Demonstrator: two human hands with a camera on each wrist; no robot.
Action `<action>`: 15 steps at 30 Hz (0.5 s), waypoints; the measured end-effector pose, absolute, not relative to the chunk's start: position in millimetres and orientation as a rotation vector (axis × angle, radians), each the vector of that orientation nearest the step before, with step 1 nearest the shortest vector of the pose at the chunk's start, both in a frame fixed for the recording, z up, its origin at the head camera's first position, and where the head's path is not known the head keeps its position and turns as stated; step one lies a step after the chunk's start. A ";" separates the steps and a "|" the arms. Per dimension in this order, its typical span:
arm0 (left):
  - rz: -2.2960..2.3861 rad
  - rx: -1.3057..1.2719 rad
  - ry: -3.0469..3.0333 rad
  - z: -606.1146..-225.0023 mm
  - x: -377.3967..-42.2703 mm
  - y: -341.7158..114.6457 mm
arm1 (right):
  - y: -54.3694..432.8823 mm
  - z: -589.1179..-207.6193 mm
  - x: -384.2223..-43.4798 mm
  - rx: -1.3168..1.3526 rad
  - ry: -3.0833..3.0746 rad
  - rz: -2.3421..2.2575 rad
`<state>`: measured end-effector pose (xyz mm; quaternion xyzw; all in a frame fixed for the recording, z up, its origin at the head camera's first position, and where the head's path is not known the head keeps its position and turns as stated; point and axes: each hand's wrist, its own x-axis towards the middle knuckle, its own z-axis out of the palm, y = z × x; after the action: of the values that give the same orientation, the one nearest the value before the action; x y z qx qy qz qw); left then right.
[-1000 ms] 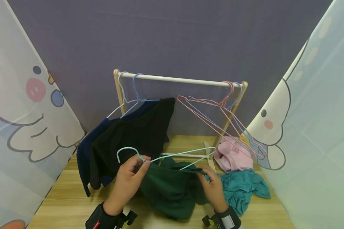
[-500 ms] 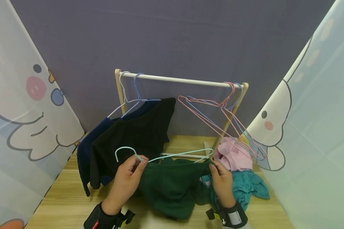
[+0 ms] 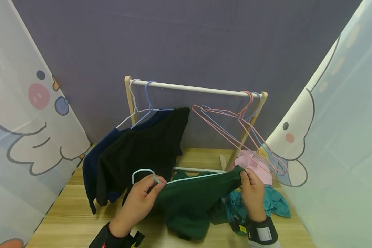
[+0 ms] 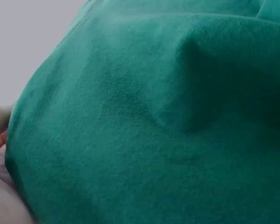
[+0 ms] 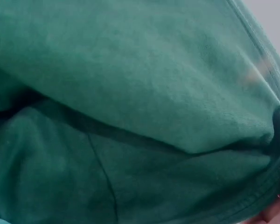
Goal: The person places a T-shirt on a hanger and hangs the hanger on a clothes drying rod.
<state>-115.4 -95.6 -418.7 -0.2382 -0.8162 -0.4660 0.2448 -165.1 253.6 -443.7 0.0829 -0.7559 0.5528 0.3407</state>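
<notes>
My left hand (image 3: pixel 144 196) pinches a mint-green clothes hanger (image 3: pixel 143 170) just below its hook, together with the edge of a dark green garment (image 3: pixel 192 203). The hanger's arm runs to the right and its far end is hidden inside the garment. At the right, my right hand (image 3: pixel 253 193) pinches the garment's upper corner and holds it stretched out. Green cloth (image 4: pixel 130 121) fills most of the left wrist view, with part of the left hand (image 4: pixel 4 186) at its edge. In the right wrist view, folded green fabric (image 5: pixel 154 93) covers nearly everything, with right-hand fingers (image 5: pixel 275 212) at the lower corner.
A rack with a white rail (image 3: pixel 192 88) stands behind. On its left hang a black garment (image 3: pixel 139 151) and a navy one (image 3: pixel 91 172). Bare pink hangers (image 3: pixel 220 127) and a blue one hang right. Teal cloth (image 3: pixel 277 203) and pink cloth (image 3: pixel 251 165) lie on the table.
My right hand has moved right and slightly up, drawing the garment's corner over the hanger's far end, which showed before. The left hand has shifted slightly right and down with the hanger.
</notes>
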 end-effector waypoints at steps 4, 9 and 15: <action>-1.260 -0.729 -2.264 -421.1 -112.8 -92.9 | 255.2 -440.7 -162.2 0.307 -1.986 1.504; -1.263 -0.785 -2.313 -423.8 -109.4 -85.3 | 252.7 -441.4 -161.1 0.588 -2.044 1.462; -1.141 -0.770 -2.314 -427.7 -108.7 -76.8 | 248.0 -443.5 -161.5 0.769 -2.091 1.329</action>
<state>-108.7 -76.8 -427.7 -0.2790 -0.8378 -0.4130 0.2228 -161.5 248.0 -443.5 0.2852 -0.7761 0.4933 0.2703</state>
